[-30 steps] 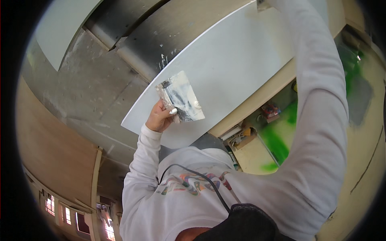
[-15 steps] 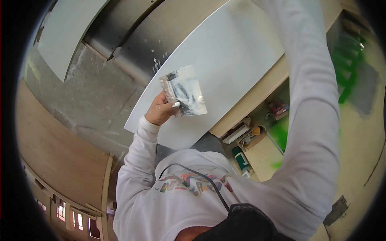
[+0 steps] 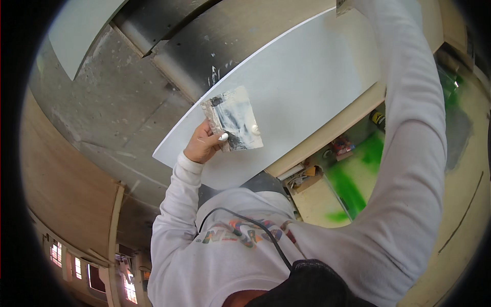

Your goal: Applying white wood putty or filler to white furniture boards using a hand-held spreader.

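My left hand [image 3: 200,143] is closed on the edge of a flat, squarish putty-smeared plate [image 3: 236,118], thumb on top. Dark and white streaks cover its face, and a small lump of white putty [image 3: 255,129] sits at its right edge. White paste also coats my thumb tip. Beneath the plate lies a long pale grey panel [image 3: 302,77] with a curved far edge. My right arm [image 3: 414,112] reaches far forward, its hand beyond the upper edge of the picture. Beside that sleeve's end shows the corner of a thin, stained flat tool [image 3: 343,6]; what holds it is hidden.
A wooden edge [image 3: 327,135] runs along the panel's near side. Below it are an open box of odds and ends [image 3: 305,177] and a green-sprayed board [image 3: 345,189]. At left, a brown wooden board [image 3: 66,174] stands over the grey floor [image 3: 123,97]. Another pale panel [image 3: 76,36] lies at upper left.
The view has shifted slightly, uncovering more of the panel's far end. The flat tool's corner has come into sight by the right sleeve. My left hand keeps its hold on the plate.
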The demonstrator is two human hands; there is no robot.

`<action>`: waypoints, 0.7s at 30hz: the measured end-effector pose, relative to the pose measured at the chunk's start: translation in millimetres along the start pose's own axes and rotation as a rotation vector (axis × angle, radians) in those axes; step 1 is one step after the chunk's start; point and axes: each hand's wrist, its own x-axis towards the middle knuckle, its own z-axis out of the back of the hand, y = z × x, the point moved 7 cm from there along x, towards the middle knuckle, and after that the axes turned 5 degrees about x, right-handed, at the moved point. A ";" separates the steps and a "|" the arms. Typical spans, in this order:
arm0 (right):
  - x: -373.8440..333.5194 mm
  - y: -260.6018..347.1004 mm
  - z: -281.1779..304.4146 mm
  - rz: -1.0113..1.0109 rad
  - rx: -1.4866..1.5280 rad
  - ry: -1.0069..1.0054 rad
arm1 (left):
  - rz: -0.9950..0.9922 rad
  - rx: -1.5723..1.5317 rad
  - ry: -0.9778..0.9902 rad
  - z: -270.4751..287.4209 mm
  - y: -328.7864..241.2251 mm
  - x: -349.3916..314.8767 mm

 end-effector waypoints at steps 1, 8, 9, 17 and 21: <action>-12.0 -4.4 3.3 -0.023 0.042 -0.013 | -0.002 0.008 -0.003 2.2 -2.6 -1.0; -191.3 37.3 -12.0 0.005 1.121 -0.419 | -0.301 -0.198 0.141 -81.1 -78.4 17.4; -219.7 60.9 -33.9 0.247 1.357 -0.571 | -0.315 -0.181 0.148 -95.0 -85.1 17.0; -334.4 139.1 -24.4 0.098 0.778 -0.814 | -0.395 0.061 0.163 -151.8 -88.9 -23.1; -374.8 138.4 -2.7 0.012 0.553 -0.811 | -0.364 0.563 0.209 -158.7 -81.6 -38.4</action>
